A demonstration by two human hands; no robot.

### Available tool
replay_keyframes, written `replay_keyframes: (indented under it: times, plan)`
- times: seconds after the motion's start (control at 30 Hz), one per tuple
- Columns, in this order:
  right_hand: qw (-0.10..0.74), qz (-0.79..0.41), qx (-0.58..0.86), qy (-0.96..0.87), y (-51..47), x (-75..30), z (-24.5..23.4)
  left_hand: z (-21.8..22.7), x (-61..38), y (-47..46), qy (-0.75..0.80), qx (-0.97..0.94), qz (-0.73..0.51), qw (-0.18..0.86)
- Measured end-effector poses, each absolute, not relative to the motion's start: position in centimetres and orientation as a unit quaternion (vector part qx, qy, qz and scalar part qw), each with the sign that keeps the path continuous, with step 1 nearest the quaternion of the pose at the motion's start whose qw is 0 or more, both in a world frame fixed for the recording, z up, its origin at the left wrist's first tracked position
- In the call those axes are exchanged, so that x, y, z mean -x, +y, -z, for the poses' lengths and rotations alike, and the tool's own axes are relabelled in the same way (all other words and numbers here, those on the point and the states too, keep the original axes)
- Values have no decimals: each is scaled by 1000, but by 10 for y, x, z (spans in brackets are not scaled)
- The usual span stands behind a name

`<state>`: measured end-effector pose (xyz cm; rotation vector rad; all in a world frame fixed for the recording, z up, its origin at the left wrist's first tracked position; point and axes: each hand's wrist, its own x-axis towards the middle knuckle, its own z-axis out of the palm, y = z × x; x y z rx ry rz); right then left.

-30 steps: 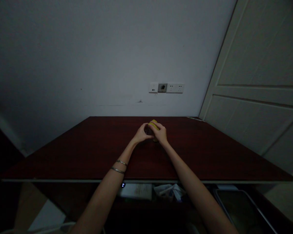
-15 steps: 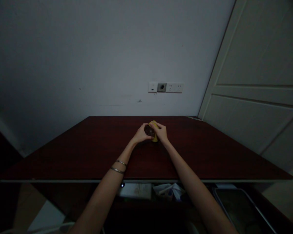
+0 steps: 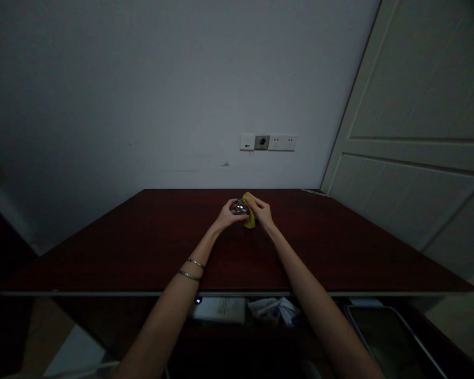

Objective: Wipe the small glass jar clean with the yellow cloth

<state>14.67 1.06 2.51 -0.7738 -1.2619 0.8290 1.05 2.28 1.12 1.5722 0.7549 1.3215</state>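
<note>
Over the middle of the tabletop [image 3: 150,237], my left hand [image 3: 225,217] curls its fingers and thumb around a small shiny round object [image 3: 240,207]. Its surface has bright highlights; whether it is glass or polished metal I cannot tell. My right hand [image 3: 263,212] is closed on a yellow cloth [image 3: 249,217] and presses it against the right side of the round object. The lower part of the cloth hangs down close to the tabletop. The cloth hides the object's right side, and my left fingers cover part of its left.
A row of wall sockets [image 3: 268,142] is behind the table, and a pale panelled door [image 3: 411,158] borders it on the right. Under the front edge lie a white box [image 3: 220,309] and crumpled white packaging [image 3: 274,308]. A dark tray-like item [image 3: 395,337] is at lower right.
The round object has turned in my left hand: its face looked dark reddish before and now shows bright highlights. The yellow cloth has shifted slightly with my right hand.
</note>
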Motion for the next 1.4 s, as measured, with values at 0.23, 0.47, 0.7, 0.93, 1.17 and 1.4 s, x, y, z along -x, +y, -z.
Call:
replay_keyframes:
  times: [0.23,0.47,0.7,0.93,1.17,1.4]
  plan:
    - [662,-367,335,-561,11,-151,-27,-13,-11,21,300,-656,-539,435]
    - [668,-338,334,-573,11,-149,-25,-11,-9,26,303,-651,-544,434]
    - [672,-358,347,-548,13,-149,-23,-13,-9,22,302,-647,-534,453]
    - [615,-288,306,-667,5,-147,-27,-10,-5,29,346,-620,-558,429]
    - [642,-262,325,-644,6,-145,-25,-11,-8,26,346,-633,-542,431]
    - [649,-243,360,-625,10,-148,-22,-11,-9,24,362,-640,-526,428]
